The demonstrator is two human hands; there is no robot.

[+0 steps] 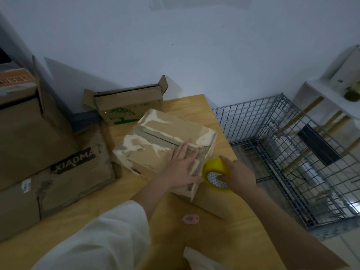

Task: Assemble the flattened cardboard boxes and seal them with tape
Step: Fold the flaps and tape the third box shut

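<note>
The left hand (183,168) lies flat with fingers (180,151) spread, pressing the closed flaps of the cardboard box (165,141) at its centre seam. Just to the right of it, the right hand (236,176) has its fingers curled round the yellow tape roll (215,173), which touches the box's near corner. The box stands on the wooden surface (194,221); torn and light, it would likely slide unless held down. The roll is stiff and best held through its core.

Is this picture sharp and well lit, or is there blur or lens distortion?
Head view: dim, bluish light; soft focus overall; the wire cage bends from wide-angle distortion; the yellow tape roll in the right hand is slightly smeared; the left hand lies flat on the box.
</note>
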